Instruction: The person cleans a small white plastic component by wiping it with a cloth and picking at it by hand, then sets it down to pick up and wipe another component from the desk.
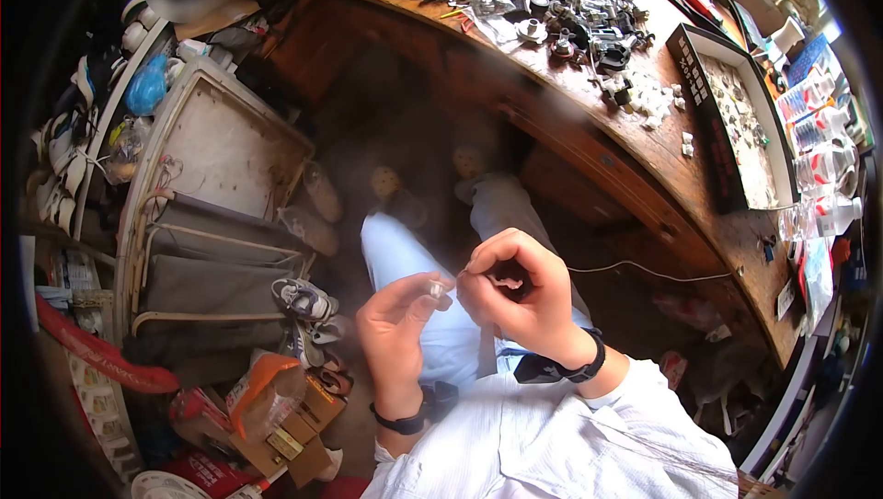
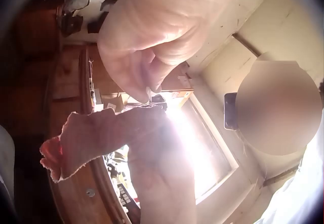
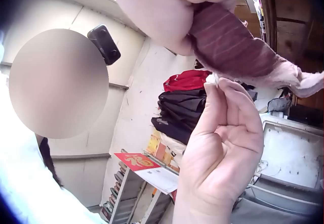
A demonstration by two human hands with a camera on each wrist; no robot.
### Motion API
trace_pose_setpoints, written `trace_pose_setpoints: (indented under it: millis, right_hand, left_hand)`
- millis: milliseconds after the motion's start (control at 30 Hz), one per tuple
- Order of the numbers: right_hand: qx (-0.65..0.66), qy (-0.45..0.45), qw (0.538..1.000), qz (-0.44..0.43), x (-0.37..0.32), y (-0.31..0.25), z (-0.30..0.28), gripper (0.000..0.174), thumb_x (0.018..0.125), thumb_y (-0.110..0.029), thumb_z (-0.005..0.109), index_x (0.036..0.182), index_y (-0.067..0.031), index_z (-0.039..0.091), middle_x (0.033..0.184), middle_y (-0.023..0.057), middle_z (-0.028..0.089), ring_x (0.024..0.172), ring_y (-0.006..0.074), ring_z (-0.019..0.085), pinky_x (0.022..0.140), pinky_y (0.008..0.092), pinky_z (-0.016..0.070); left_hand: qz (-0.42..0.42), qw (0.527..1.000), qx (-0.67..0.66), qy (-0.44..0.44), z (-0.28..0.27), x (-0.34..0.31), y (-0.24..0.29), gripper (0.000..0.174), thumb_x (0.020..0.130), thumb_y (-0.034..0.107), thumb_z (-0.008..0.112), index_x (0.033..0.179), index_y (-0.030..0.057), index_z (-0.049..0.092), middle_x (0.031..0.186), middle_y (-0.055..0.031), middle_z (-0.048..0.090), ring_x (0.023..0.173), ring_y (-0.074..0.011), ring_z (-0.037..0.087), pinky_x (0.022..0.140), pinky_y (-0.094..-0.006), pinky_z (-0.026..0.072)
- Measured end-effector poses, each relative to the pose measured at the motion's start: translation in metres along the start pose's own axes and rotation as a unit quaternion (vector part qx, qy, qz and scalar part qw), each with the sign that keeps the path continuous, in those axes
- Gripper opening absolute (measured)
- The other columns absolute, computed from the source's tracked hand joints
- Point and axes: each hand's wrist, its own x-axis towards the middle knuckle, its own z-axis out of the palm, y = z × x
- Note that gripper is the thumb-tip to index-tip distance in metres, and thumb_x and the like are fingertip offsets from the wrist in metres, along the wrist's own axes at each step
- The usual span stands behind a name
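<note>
Both hands meet above the lap in the head view. The left hand (image 1: 397, 315) pinches a small white piece (image 3: 213, 78) between thumb and fingertips. Close by, the right hand (image 1: 533, 297) curls round a strip of maroon striped cloth (image 3: 230, 44). One frayed, pale end of the cloth sticks out past the fingers; in the head view only a pinkish bit shows inside the curled hand. From the left wrist, the white piece appears right at the cloth's edge, with the fingertips of both hands nearly together.
A wooden desk (image 1: 635, 145) curves round ahead and right, bearing a heap of small metal and black parts (image 1: 589, 25), white pieces (image 1: 648, 103) and a black-edged box (image 1: 722, 131). Plastic bottles (image 1: 823, 168) line its right side. Shoes (image 1: 303, 299) and cardboard (image 1: 308, 416) lie left.
</note>
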Motion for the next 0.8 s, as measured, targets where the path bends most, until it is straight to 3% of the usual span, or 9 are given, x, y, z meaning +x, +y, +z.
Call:
trace_pose_setpoints:
  millis: [133, 200, 300, 433, 600, 733, 800]
  right_hand:
    - [0.029, -0.029, 0.998, 0.056, 0.001, -0.005, 0.001, 0.012, 0.082, 0.007, 0.068, 0.089, -0.0001, 0.061, 0.089, 0.0047, 0.064, 0.073, 0.0064, 0.058, 0.062, 0.0207, 0.0446]
    - [-0.048, -0.050, 0.997, -0.017, 0.001, -0.002, 0.003, 0.016, 0.081, 0.007, 0.070, 0.093, -0.0013, 0.062, 0.085, 0.0051, 0.062, 0.071, 0.0086, 0.063, 0.058, 0.0219, 0.0470]
    - [-0.108, -0.041, 0.990, -0.083, 0.002, 0.003, 0.003, 0.018, 0.075, 0.010, 0.068, 0.087, -0.0023, 0.063, 0.084, 0.0053, 0.062, 0.072, 0.0138, 0.060, 0.060, 0.0243, 0.0459]
    - [-0.125, -0.031, 0.985, -0.119, 0.001, 0.005, 0.003, 0.020, 0.072, 0.011, 0.067, 0.086, -0.0026, 0.063, 0.084, 0.0068, 0.061, 0.071, 0.0175, 0.059, 0.061, 0.0263, 0.0462]
    - [-0.113, -0.054, 0.989, -0.079, 0.002, -0.003, -0.004, 0.020, 0.075, 0.006, 0.069, 0.090, -0.0022, 0.059, 0.082, 0.0071, 0.057, 0.070, 0.0177, 0.059, 0.059, 0.0279, 0.0472]
    - [-0.104, -0.041, 0.992, -0.057, 0.000, -0.003, -0.006, 0.018, 0.076, 0.005, 0.068, 0.089, -0.0020, 0.058, 0.081, 0.0066, 0.056, 0.068, 0.0165, 0.058, 0.059, 0.0272, 0.0469]
    - [-0.069, -0.027, 0.997, -0.008, -0.002, 0.000, -0.007, 0.017, 0.077, 0.005, 0.068, 0.089, -0.0018, 0.058, 0.081, 0.0061, 0.056, 0.067, 0.0150, 0.057, 0.058, 0.0264, 0.0465]
  left_hand:
    - [-0.001, 1.000, -0.008, 0.001, 0.001, 0.000, 0.003, 0.020, 0.091, 0.001, 0.069, 0.109, -0.0070, 0.069, 0.099, -0.0139, 0.073, 0.089, -0.0174, 0.069, 0.082, -0.0295, 0.0556]
    - [0.006, 0.999, 0.039, 0.013, 0.002, -0.002, 0.002, 0.021, 0.089, -0.002, 0.069, 0.110, -0.0078, 0.069, 0.099, -0.0136, 0.073, 0.090, -0.0169, 0.069, 0.083, -0.0285, 0.0546]
    - [0.031, 0.995, 0.098, 0.011, 0.007, -0.003, 0.007, 0.022, 0.087, -0.005, 0.070, 0.109, -0.0080, 0.070, 0.098, -0.0122, 0.073, 0.090, -0.0160, 0.068, 0.083, -0.0272, 0.0535]
    - [0.043, 0.986, 0.160, -0.005, 0.006, -0.001, 0.016, 0.021, 0.086, -0.007, 0.070, 0.107, -0.0075, 0.071, 0.097, -0.0112, 0.073, 0.089, -0.0154, 0.068, 0.082, -0.0266, 0.0531]
    - [0.109, 0.965, 0.237, -0.012, 0.016, -0.003, 0.022, 0.021, 0.083, -0.009, 0.071, 0.104, -0.0067, 0.072, 0.095, -0.0110, 0.073, 0.088, -0.0151, 0.068, 0.078, -0.0264, 0.0530]
    - [0.106, 0.978, 0.180, 0.018, 0.025, -0.003, 0.013, 0.020, 0.083, -0.009, 0.071, 0.103, -0.0071, 0.072, 0.094, -0.0106, 0.073, 0.087, -0.0146, 0.068, 0.078, -0.0255, 0.0531]
    - [0.056, 0.986, 0.150, 0.038, 0.026, -0.002, 0.010, 0.019, 0.083, -0.009, 0.072, 0.103, -0.0074, 0.071, 0.095, -0.0099, 0.073, 0.087, -0.0138, 0.068, 0.078, -0.0246, 0.0531]
